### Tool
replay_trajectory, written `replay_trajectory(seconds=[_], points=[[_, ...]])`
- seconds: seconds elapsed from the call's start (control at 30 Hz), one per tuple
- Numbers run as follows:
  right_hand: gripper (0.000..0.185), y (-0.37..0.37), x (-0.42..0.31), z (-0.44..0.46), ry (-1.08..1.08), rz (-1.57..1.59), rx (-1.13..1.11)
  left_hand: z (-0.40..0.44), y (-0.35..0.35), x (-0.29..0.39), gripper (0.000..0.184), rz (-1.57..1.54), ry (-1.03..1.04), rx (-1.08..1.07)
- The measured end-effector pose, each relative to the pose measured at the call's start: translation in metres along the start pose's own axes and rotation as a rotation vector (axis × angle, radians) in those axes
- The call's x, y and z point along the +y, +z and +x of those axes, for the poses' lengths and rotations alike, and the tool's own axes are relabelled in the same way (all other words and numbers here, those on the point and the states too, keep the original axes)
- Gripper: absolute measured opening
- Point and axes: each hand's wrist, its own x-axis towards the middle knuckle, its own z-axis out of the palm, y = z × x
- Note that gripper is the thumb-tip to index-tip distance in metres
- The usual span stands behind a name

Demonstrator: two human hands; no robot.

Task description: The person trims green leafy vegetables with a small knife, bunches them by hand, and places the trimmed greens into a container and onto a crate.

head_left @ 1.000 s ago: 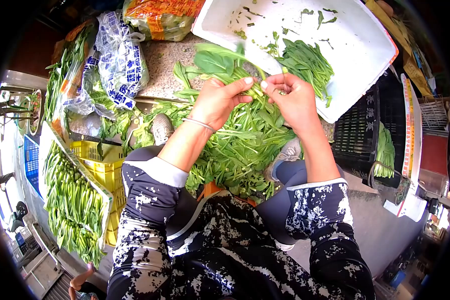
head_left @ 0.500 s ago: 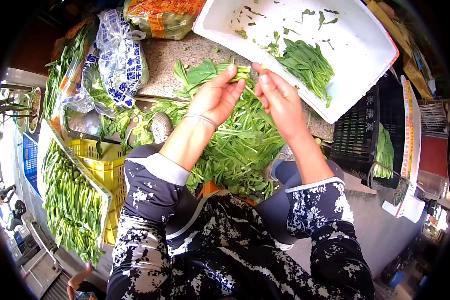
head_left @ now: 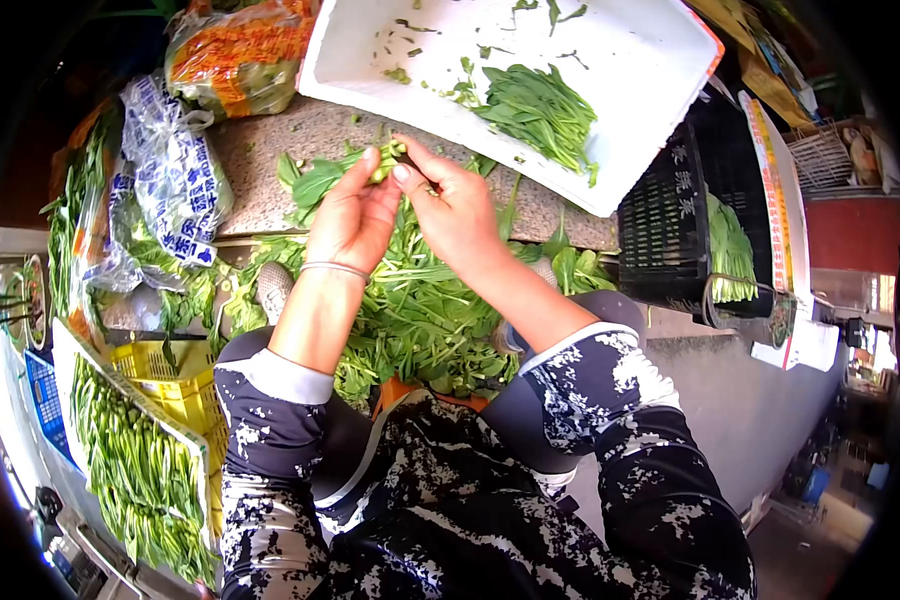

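Observation:
A small bunch of leafy greens point(head_left: 315, 181) is in my left hand point(head_left: 355, 222), its leaves pointing left and its cut-looking pale stem ends to the right. My left thumb presses the stems against the fingers. At the stem ends, the thumb and forefinger of my right hand point(head_left: 457, 212) are closed round them, the other fingers curled. Below both hands a big heap of loose greens point(head_left: 420, 305) lies between my feet. Beyond them, a white foam box point(head_left: 635, 95) holds a laid-down bunch of greens point(head_left: 540, 108) and leaf scraps.
Bagged vegetables point(head_left: 240, 62) and a blue-printed plastic bag point(head_left: 175, 170) sit at the upper left. Yellow crates point(head_left: 175, 385) and a tray of lined-up greens point(head_left: 135, 455) stand on my left. A black crate point(head_left: 660, 225) with greens is on my right.
My right hand has come in against the stem ends, closing the small gap between the hands. The whole view has shifted, so the foam box and bags appear farther left.

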Motion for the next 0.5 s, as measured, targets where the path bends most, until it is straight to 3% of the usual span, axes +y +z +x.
replay_trajectory(seconds=[0.03,0.17,0.23,0.3,0.37,0.43,0.5], points=[[0.034,-0.004,-0.009,0.000,0.070,-0.008,-0.033,0.000,-0.002,0.001,0.013,-0.004,0.011,0.039],[0.034,-0.013,0.010,0.018,0.011,0.084,0.055,0.000,-0.002,0.004,0.011,0.017,0.025,0.105],[0.045,-0.018,0.021,0.025,0.082,0.050,-0.123,-0.005,0.004,0.006,0.010,0.194,0.068,0.092],[0.069,-0.038,0.028,0.040,0.228,-0.209,-0.251,-0.020,0.018,0.004,0.008,0.694,0.246,0.175],[0.051,-0.075,0.079,0.074,0.281,-0.400,-0.119,-0.015,0.008,0.005,0.012,1.002,0.409,0.059],[0.024,-0.124,0.121,0.102,0.311,-0.633,0.056,-0.019,0.009,0.005,0.015,0.992,0.418,0.038],[0.024,-0.159,0.147,0.113,0.308,-0.928,0.207,-0.017,0.007,0.007,0.017,0.994,0.432,0.022]])
